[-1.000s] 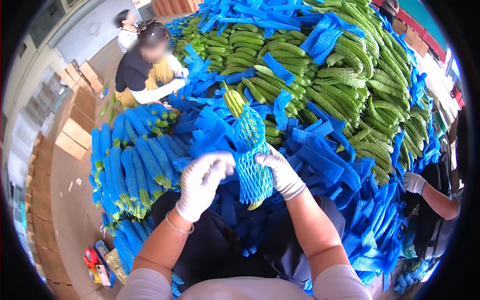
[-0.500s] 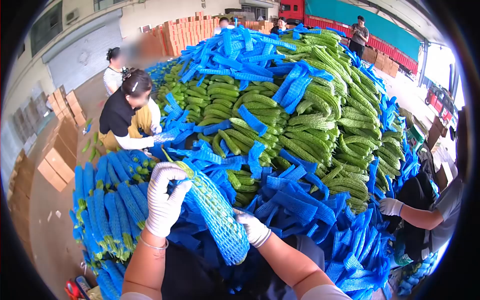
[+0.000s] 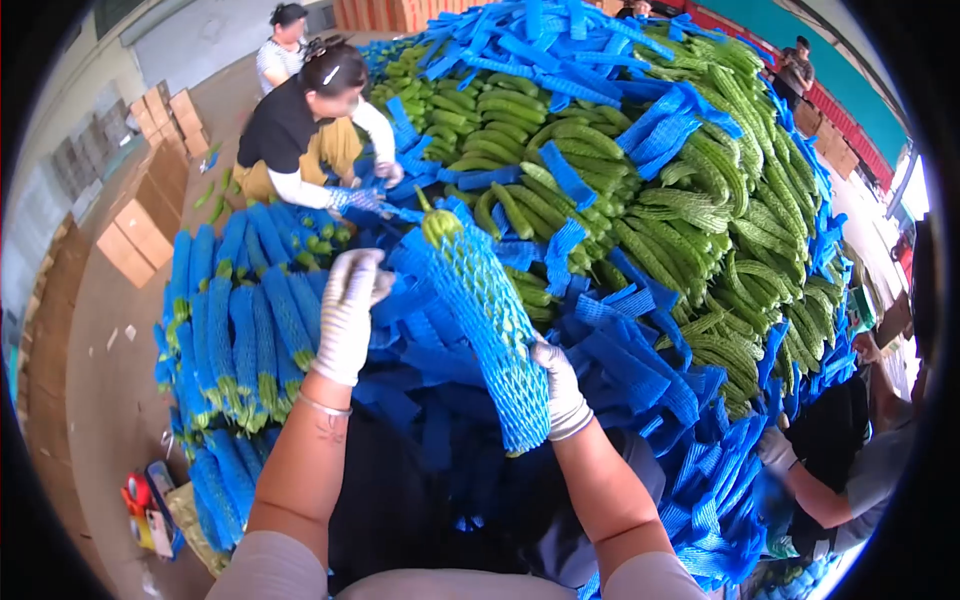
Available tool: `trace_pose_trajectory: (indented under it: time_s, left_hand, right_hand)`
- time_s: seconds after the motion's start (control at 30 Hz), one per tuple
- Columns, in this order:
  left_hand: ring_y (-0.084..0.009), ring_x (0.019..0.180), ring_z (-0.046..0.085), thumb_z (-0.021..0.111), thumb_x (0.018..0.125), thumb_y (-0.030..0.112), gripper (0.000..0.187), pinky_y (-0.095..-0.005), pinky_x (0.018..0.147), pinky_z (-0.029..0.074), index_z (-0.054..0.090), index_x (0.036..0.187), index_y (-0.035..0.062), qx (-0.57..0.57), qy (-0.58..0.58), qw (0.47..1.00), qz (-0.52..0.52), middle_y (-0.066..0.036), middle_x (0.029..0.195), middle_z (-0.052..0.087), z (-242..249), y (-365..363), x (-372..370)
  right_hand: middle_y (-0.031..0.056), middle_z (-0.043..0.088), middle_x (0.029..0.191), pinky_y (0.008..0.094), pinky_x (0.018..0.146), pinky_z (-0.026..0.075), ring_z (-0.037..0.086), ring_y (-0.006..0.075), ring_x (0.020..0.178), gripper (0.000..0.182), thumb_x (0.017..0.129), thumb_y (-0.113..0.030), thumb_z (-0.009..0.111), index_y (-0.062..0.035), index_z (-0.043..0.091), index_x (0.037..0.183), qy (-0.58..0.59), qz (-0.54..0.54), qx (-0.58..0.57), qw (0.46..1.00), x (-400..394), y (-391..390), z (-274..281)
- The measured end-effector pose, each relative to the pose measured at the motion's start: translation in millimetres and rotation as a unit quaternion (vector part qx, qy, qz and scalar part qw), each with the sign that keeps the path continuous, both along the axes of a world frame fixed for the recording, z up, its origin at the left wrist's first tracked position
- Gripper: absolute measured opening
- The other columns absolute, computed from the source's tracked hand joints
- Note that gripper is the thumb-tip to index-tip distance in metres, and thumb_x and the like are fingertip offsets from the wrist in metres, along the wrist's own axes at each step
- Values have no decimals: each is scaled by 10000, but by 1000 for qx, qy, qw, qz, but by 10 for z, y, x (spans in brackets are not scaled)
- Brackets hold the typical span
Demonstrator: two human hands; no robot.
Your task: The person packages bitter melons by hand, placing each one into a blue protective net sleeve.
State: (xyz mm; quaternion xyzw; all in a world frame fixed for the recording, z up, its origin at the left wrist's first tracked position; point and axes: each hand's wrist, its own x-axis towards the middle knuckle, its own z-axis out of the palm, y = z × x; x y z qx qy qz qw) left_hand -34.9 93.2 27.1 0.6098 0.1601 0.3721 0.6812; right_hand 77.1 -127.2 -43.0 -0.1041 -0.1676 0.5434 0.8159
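A green bitter gourd in a blue foam net sleeve (image 3: 485, 325) is tilted in front of me, its stem end up and to the left. The stem and green top stick out of the sleeve. My right hand (image 3: 562, 392), in a white glove, grips the sleeved gourd on its lower right side. My left hand (image 3: 348, 315), in a striped white glove, is raised left of the gourd, apart from it, with loosely bent fingers and nothing visible in them. Beneath lie loose blue net sleeves (image 3: 625, 365). Sleeved gourds (image 3: 240, 340) are stacked at the left.
A large heap of bare bitter gourds (image 3: 690, 220) rises ahead, topped by more blue sleeves (image 3: 540, 45). A co-worker (image 3: 305, 130) crouches at the left, handling a sleeve. Another person's gloved hand (image 3: 775, 450) is at the right. Cardboard boxes (image 3: 145, 225) stand at far left.
My left hand has come away from the gourd's stem end. The gourd is more upright and farther right, still in my right hand. The view has tilted down and shifted left.
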Motion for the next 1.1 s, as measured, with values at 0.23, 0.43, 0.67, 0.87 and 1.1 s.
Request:
trace_pose_trajectory:
  time_s: [0.23, 0.43, 0.67, 0.87, 1.1]
  left_hand:
    - [-167, 980, 596, 585, 910, 381, 433, -354, 839, 506, 546, 1202, 63, -250, 55, 920, -296, -62, 1069, 615, -155, -387, 98]
    - [-208, 839, 628, 587, 898, 405, 426, -368, 771, 534, 587, 1094, 27, -293, -116, 931, -186, -95, 948, 643, 235, 30, -218]
    - [-172, 795, 618, 601, 878, 433, 491, -289, 714, 515, 591, 1109, 0, -106, -50, 962, 247, -103, 939, 647, 376, 780, -2373]
    - [-148, 771, 605, 681, 827, 349, 497, -281, 696, 494, 561, 1229, 83, -155, 314, 862, 365, -43, 933, 647, -401, 782, -4455]
    - [-237, 1040, 585, 726, 797, 278, 660, -333, 918, 442, 454, 1326, -9, -162, 366, 841, 365, -138, 1154, 617, -1582, 809, -5175]
  right_hand:
    - [111, 478, 1354, 282, 879, 445, 576, 157, 1047, 637, 887, -239, 653, -45, 367, 1422, -366, -97, -120, 918, -248, -2, 166]
    - [78, 672, 940, 253, 705, 491, 644, 148, 812, 350, 944, -250, 558, 21, 588, 1164, -435, -77, -308, 843, -115, 63, -377]
    - [165, 674, 923, 412, 771, 491, 633, 350, 884, 420, 827, -280, 615, -50, 592, 1178, -786, 190, -343, 477, -329, 122, -465]
    - [131, 671, 823, 322, 718, 502, 652, 230, 763, 403, 847, -254, 612, -31, 589, 1181, -759, 217, -383, 480, -416, 227, -538]
    - [85, 628, 1139, 326, 887, 460, 617, 229, 970, 463, 906, -321, 555, -85, 510, 1302, -160, 383, -429, 803, -1061, 526, -1673]
